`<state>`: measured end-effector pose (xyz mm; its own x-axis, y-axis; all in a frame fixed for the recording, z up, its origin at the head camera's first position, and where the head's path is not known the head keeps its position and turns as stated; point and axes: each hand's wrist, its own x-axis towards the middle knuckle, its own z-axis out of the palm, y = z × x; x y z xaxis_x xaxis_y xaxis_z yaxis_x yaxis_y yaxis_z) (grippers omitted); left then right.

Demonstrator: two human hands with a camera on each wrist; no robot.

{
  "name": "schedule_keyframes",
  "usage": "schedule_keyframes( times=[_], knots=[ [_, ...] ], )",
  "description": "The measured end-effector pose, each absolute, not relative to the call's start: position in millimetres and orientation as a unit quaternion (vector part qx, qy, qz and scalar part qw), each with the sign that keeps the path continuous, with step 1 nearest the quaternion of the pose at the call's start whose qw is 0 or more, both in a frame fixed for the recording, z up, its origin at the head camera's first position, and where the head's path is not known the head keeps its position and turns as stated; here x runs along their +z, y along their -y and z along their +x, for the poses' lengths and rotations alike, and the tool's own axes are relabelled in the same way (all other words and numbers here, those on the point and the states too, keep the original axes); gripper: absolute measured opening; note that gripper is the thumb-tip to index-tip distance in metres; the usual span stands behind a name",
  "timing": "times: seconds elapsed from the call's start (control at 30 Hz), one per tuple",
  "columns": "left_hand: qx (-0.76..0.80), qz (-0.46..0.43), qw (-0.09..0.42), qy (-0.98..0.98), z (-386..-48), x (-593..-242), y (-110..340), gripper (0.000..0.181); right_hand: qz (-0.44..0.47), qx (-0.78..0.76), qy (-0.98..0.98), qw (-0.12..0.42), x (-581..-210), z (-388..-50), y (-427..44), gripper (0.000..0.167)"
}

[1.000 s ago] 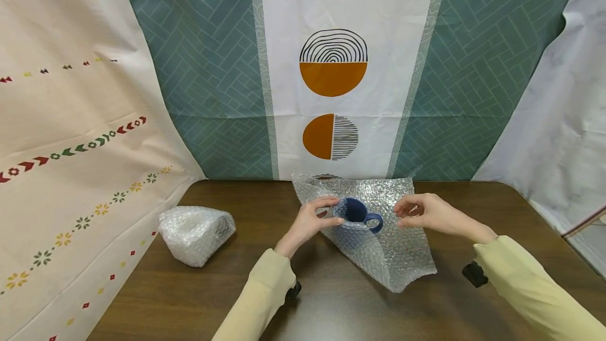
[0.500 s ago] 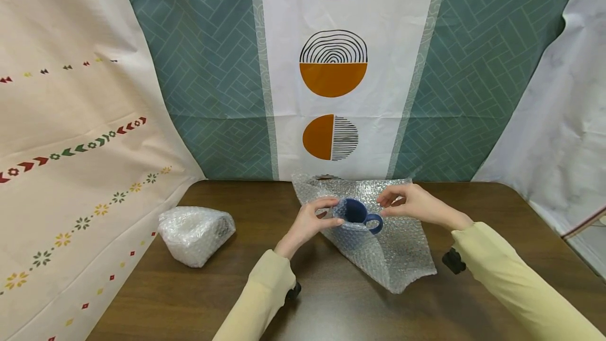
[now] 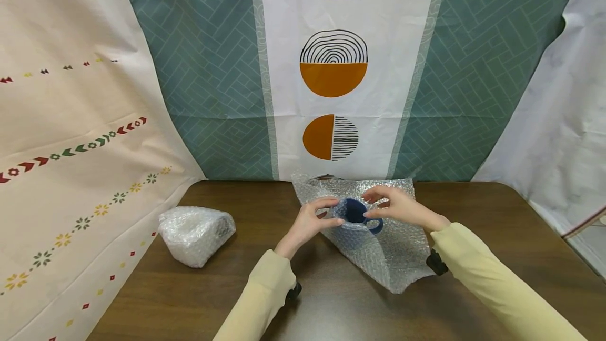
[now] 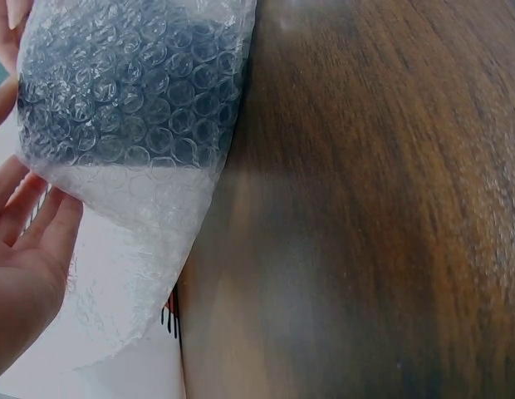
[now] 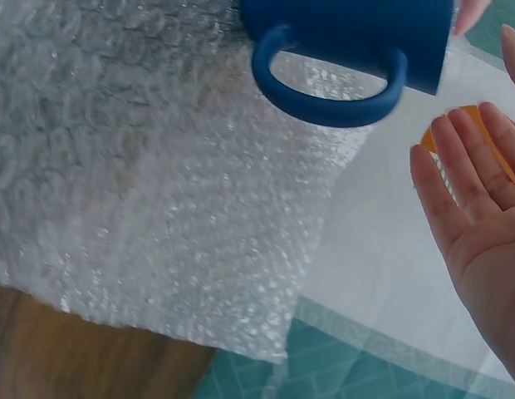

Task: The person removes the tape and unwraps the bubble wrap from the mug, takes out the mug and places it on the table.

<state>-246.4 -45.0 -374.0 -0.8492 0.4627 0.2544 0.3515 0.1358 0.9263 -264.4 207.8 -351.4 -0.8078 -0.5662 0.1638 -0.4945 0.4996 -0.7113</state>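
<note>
Blue mug [image 3: 355, 210] stands upright on a bubble-wrap sheet [image 3: 404, 259] near the table's [image 3: 227, 299] far edge, its long axis roughly vertical, mouth up, handle [image 3: 376, 228] pointing to the person's right and slightly toward them. One flap of the sheet is folded up over the mug's left and near side. The left hand [image 3: 310, 221] holds that flap at the rim, thumb on the near side, fingers on the far side. The right hand [image 3: 396, 206], fingers and thumb apart, hovers around the handle side; whether it touches is unclear. Well left sits a bubble-wrapped bundle [image 3: 194, 236].
</note>
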Motion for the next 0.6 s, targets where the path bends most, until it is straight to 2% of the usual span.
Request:
schedule_keyframes(
  times=[0.17, 0.4, 0.6],
  knots=[
    [0.599, 0.272, 0.049, -0.751, -246, -373, 45, 0.046, -0.315, -0.405, -0.857, 0.052, -356, -261, -205, 0.053],
    [0.598, 0.270, 0.049, -0.753, -246, -372, 44, 0.046, -0.305, -0.445, -0.837, 0.090, -377, -267, -209, 0.060],
    [0.595, 0.267, 0.054, -0.757, -245, -372, 45, 0.047, -0.311, -0.450, -0.830, 0.104, -386, -270, -208, 0.059]
  ],
)
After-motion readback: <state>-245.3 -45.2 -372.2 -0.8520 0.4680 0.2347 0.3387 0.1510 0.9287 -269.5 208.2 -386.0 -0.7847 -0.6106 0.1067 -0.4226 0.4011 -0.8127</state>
